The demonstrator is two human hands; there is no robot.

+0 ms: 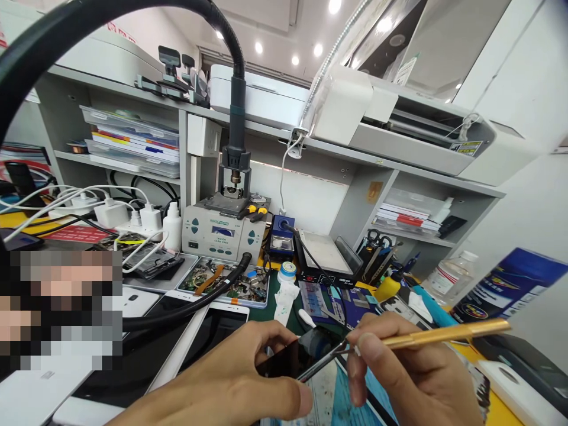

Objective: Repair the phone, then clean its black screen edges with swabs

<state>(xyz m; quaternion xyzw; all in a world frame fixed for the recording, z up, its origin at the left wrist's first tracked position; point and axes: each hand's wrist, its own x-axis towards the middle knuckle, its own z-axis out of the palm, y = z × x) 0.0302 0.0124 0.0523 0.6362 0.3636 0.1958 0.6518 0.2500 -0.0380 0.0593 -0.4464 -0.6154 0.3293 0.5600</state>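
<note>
My left hand is wrapped round a dark smartphone, thumb along the near edge and fingers on the far side. Between the thumb and fingers of my right hand is a slim gold-handled tool, its handle slanting up to the right. The tool's thin dark tip meets the phone's right end; its exact shape is too small to tell. Under the phone, part of a blue and pale work surface shows.
Several phones, including a white-edged one, lie at the left. A black hose crosses them. Behind are a parts tray, a hot-air station, a small white bottle and a soldering-iron stand. A clear bottle stands right.
</note>
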